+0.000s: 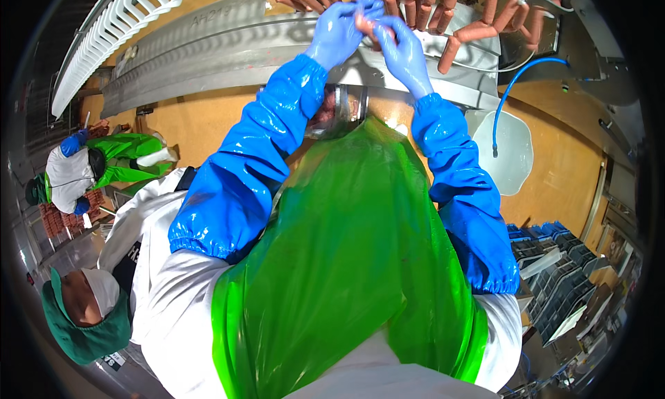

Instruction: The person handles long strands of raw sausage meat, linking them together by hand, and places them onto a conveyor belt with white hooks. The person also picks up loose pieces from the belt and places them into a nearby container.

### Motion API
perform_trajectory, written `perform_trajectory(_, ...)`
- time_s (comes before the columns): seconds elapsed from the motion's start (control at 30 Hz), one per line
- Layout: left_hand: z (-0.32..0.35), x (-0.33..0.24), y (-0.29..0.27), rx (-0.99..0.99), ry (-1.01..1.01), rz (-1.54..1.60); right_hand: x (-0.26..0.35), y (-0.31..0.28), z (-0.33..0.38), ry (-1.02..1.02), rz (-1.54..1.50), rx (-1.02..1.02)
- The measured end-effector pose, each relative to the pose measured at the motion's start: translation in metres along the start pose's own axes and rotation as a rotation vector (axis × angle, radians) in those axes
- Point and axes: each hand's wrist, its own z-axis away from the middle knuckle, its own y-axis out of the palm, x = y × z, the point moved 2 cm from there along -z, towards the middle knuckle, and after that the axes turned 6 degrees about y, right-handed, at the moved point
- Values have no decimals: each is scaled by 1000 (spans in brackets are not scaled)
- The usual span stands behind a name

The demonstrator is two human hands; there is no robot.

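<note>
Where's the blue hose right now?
Head view, right side: the blue hose arches over to the pale tub, its lower end showing against it, just right of the person's right blue sleeve.

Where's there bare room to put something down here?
The metal ledge looks mostly bare between the white rack and the left hand, though possibly sloped. Orange floor shows between the tub and crates. It's crowded beyond the right hand, where the sausages are.
</note>
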Motion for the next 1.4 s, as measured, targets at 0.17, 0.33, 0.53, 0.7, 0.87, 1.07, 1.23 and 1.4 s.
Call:
perform_trajectory(0.17,91,45,-52,85,-584,-90,2,31,86,-44,22,385)
perform_trajectory(0.33,112,17,-33,345,-366,-658,31,25,93,-355,186,308)
perform_trajectory(0.53,132,2,-53,97,-523,-373,-26,67,109,671,-467,303)
perform_trajectory(0.7,144,13,-105,223,-367,-523,-15,126,108,891,-818,363)
perform_trajectory(0.87,149,45,-130,39,20,-696,-2,168,87,889,-844,-52)
perform_trajectory(1.07,152,31,-149,-65,33,-1059,1,203,69,806,-693,-105)
perform_trajectory(1.23,151,12,-168,58,409,-660,34,209,38,549,-609,-118)
perform_trajectory(1.4,139,5,-213,117,55,-814,34,222,62,435,-240,64)
